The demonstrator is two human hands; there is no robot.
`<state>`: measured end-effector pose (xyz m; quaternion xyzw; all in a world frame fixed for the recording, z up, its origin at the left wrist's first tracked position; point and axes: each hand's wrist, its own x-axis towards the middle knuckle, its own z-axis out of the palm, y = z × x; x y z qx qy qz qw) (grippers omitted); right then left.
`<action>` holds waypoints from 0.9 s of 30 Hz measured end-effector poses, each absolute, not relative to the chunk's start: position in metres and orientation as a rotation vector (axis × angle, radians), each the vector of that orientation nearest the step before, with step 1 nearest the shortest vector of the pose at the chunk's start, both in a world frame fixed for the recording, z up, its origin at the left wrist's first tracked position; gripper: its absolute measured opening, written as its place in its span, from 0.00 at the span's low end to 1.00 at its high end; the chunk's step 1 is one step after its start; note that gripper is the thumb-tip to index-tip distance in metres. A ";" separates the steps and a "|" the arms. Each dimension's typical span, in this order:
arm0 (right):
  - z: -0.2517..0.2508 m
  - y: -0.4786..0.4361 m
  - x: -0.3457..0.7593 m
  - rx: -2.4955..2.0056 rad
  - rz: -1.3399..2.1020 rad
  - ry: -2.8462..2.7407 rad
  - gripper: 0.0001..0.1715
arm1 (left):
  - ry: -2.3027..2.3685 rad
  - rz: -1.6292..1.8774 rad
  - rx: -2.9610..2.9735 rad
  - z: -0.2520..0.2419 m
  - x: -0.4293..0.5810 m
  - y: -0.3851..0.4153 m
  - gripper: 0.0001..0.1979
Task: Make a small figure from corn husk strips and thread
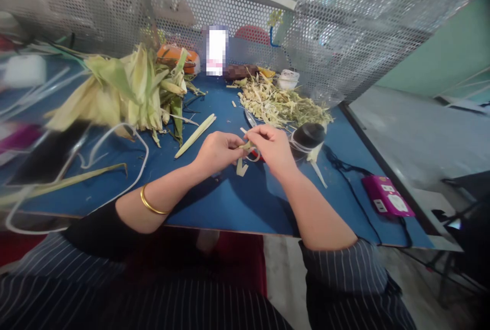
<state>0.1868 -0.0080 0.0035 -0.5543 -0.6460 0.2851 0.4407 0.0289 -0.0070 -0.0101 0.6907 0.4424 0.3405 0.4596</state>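
My left hand [218, 150], below a gold bracelet, pinches a small strip of corn husk [242, 168] over the blue table. My right hand [277, 149] meets it from the other side, fingertips closed on the same strip. One end of the strip hangs down under the fingers. Just behind the hands lies a pair of scissors [250, 118], its lower part mostly hidden by them. A black spool-like object [308, 136] with pale thread round it stands right of my right hand. Left of my left hand rests a single flat husk piece [196, 136].
A large bunch of corn husks [133, 90] occupies the left. Shredded husk [279, 98] is heaped at the back, near a white cup [288, 79]. A lit screen [216, 49] stands at the rear. On the right are a purple power strip [387, 196] and black cables [350, 187].
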 end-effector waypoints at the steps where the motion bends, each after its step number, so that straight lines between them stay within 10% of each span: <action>1: 0.006 -0.009 0.187 -1.363 0.774 -1.555 0.09 | 1.033 0.800 1.625 -0.009 0.029 -0.007 0.09; 27: 0.002 0.002 0.192 -1.306 1.474 -1.218 0.08 | 0.691 0.395 1.681 0.004 0.027 -0.012 0.11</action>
